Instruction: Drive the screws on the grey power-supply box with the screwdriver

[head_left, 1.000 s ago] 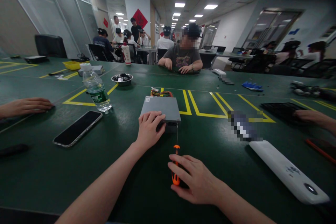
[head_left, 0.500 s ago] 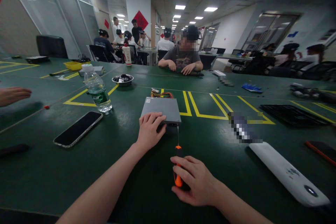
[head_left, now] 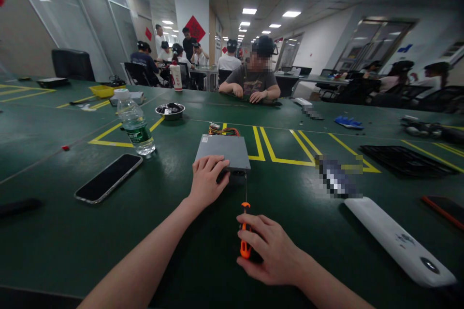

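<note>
A grey metal computer power supply (head_left: 226,147) lies on the green table in front of me, its bundle of coloured wires (head_left: 224,130) coming out at the far side. My left hand (head_left: 208,178) grips its near left part, fingers over the top and thumb at the front face. In my right hand (head_left: 270,248) is a screwdriver (head_left: 245,246) with an orange and black handle, held between fingers and thumb. Its thin shaft points away from me and reaches the near right corner of the power supply. The tip's exact seat is too small to make out.
Left of the power supply are a water bottle (head_left: 136,128), a phone (head_left: 108,178) and a metal bowl (head_left: 169,110) with dark small parts. A long white device (head_left: 398,241) lies to the right, near a black panel (head_left: 406,159). Across the table sits a person (head_left: 250,77).
The screwdriver's handle has turned about its axis in my right hand. Another person's hand at the left edge has gone out of view. My left hand stays on the power supply.
</note>
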The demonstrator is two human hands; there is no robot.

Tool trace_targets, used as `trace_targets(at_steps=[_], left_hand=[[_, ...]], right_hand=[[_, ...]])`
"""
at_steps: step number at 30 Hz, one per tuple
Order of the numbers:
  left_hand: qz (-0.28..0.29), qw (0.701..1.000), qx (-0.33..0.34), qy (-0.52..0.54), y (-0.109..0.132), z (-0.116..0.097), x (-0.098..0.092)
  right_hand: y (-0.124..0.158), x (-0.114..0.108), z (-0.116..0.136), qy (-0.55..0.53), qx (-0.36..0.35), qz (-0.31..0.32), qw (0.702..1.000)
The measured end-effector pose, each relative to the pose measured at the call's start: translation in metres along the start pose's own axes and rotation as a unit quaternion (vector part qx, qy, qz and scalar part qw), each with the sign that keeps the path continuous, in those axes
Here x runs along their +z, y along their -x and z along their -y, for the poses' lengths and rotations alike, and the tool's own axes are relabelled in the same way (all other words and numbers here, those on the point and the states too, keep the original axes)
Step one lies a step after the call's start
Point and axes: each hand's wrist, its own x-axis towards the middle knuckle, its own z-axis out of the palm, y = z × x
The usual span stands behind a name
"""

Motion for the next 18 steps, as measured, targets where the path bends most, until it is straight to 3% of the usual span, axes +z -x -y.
trace_targets(at_steps=[4, 12, 18], left_hand=[[0.003, 1.000, -0.001, 0.001, 0.000, 0.000, -0.001], [-0.002, 1.000, 0.001, 0.001, 0.000, 0.000, 0.000], [-0.010, 1.000, 0.001, 0.000, 0.000, 0.000, 0.001]], right_hand=[[-0.005, -0.006, 0.003, 0.025, -0.022, 0.034, 0.999], [0.000, 0.003, -0.003, 0.015, -0.023, -0.068, 0.997], [-0.002, 0.000, -0.001, 0.002, -0.017, -0.004, 1.000]])
